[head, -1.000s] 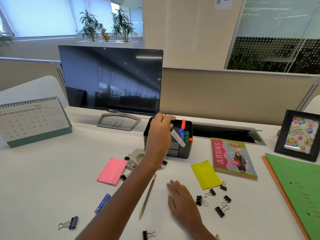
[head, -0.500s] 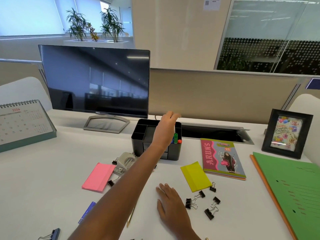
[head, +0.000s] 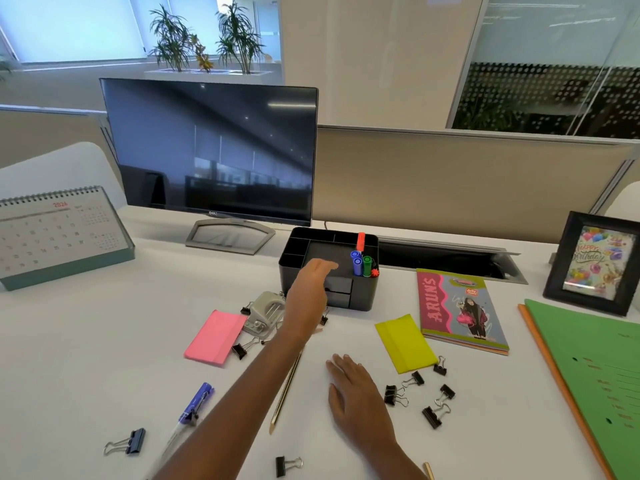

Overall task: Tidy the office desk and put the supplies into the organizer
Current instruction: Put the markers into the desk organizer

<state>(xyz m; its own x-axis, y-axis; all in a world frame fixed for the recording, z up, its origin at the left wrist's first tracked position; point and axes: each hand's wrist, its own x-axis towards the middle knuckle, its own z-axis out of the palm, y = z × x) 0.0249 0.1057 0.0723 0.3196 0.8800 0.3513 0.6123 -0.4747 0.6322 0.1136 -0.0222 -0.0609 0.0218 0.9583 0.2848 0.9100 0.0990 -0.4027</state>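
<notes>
The black desk organizer (head: 364, 299) stands mid-desk in front of the monitor. Blue, green and red markers (head: 357, 262) stand upright in its right front compartment. My left hand (head: 308, 296) hovers just in front of the organizer's drawers, fingers apart, holding nothing. My right hand (head: 349, 393) lies flat on the desk, palm down and empty. A gold pencil (head: 285, 396) lies between my arms. A blue pen (head: 195, 403) lies to the left. Black binder clips (head: 431, 415) are scattered right of my right hand.
A pink sticky pad (head: 214, 337), a hole punch (head: 265, 313) and a yellow pad (head: 405, 342) lie near the organizer. A notebook (head: 457, 310), a green folder (head: 595, 368) and a photo frame (head: 595, 265) sit right. Monitor (head: 211, 150) behind, calendar (head: 59, 233) left.
My left hand held a white-barrelled marker over the organizer, lowered it into the right compartment, and has drawn back empty. My right hand stayed flat on the desk.
</notes>
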